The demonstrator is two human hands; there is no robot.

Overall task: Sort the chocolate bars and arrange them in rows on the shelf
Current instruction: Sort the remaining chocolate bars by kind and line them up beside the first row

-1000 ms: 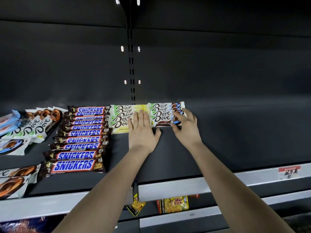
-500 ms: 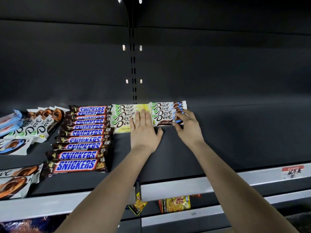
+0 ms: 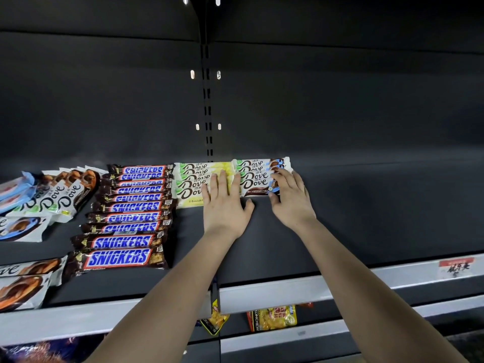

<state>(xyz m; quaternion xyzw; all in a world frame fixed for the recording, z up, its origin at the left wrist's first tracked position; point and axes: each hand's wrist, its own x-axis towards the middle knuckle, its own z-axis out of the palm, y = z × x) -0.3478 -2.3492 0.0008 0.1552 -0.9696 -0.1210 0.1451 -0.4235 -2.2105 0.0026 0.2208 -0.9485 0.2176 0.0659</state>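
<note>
Dove bars under hands, unchanged.

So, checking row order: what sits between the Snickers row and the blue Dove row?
In the head view, the yellow Dove row lies there, left hand resting on it; the right hand grips the blue Dove row.

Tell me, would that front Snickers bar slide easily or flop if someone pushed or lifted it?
It probably slides easily: the front Snickers bar has a glossy wrapper and lies flat on the smooth dark shelf. It likely stays stiff when lifted, since it looks straight and full. Rolling seems unlikely; it lies flat, broad side down.
</note>
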